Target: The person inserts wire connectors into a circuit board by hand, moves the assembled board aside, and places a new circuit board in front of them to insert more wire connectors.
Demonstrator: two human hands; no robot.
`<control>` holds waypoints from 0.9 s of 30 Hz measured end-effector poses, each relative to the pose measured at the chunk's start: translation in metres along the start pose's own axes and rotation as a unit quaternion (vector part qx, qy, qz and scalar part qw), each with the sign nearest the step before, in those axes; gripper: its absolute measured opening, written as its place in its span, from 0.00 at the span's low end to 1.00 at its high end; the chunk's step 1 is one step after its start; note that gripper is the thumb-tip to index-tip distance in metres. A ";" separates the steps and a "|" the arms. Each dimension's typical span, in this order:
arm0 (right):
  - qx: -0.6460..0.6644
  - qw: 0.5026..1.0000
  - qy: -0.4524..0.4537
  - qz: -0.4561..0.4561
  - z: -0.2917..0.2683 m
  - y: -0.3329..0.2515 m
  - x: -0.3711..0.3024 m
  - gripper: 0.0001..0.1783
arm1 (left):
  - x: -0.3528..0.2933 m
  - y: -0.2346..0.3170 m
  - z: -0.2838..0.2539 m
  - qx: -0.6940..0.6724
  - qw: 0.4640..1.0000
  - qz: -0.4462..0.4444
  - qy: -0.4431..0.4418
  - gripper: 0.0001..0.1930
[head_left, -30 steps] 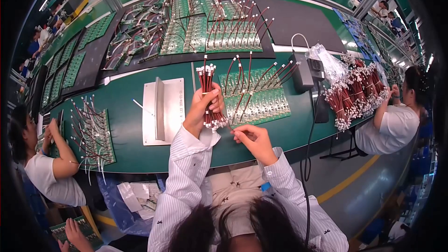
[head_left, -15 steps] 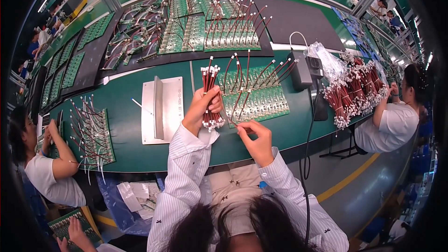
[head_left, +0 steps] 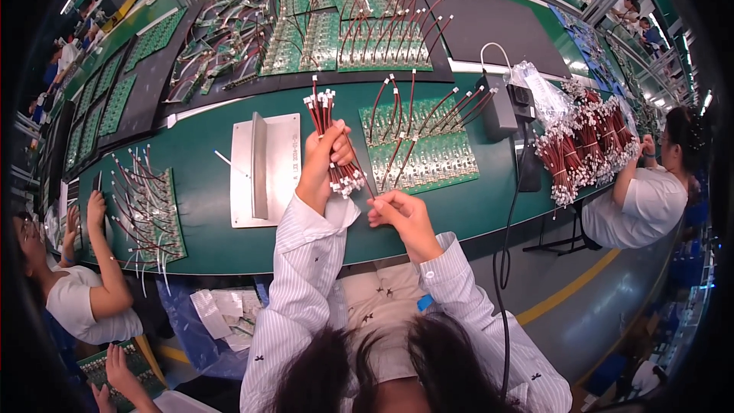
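My left hand (head_left: 319,162) is closed around a bundle of red-and-black wire cables (head_left: 346,178) with white connectors at both ends, held above the green table. One cable slants from the bundle down to my right hand (head_left: 407,220), whose thumb and fingers pinch its lower end. Just beyond that hand lies a green circuit board panel (head_left: 432,160) with several cables standing up from it. To the left of the bundle is a metal plate (head_left: 242,191) with an upright fin.
A grey power adapter (head_left: 499,115) and a black cord (head_left: 511,222) sit right of the board. Farther right are tied cable bundles (head_left: 566,157) near a co-worker (head_left: 642,199). Another wired panel (head_left: 164,218) lies left, beside a second co-worker (head_left: 84,291). More panels (head_left: 382,46) rest on the back shelf.
My left hand and the bundle have moved slightly left and away from the board. My right hand has shifted left, still pinching the cable. The left co-worker's hands have risen.
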State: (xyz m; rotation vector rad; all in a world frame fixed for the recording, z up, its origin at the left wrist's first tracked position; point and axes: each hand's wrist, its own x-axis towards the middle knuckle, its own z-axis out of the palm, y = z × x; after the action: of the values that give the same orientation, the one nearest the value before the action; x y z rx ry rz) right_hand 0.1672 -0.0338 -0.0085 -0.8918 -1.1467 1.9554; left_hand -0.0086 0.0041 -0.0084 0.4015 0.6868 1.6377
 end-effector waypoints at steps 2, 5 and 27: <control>0.020 0.997 -0.050 0.056 -0.001 -0.006 0.002 0.09 | 0.000 0.003 -0.001 0.001 1.000 -0.007 -0.009 0.09; 0.018 0.995 -0.071 0.072 -0.003 -0.010 0.004 0.08 | 0.000 0.004 0.000 -0.005 1.000 -0.020 -0.012 0.09; -0.308 0.934 0.060 -0.170 -0.058 -0.031 0.010 0.04 | 0.001 0.000 -0.003 0.078 0.993 -0.091 0.016 0.10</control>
State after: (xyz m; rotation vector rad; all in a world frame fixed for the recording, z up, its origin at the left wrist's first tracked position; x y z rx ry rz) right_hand 0.2168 0.0110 -0.0045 -1.0188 -1.7506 1.2509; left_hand -0.0109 0.0048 -0.0109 0.4140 0.8544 1.4262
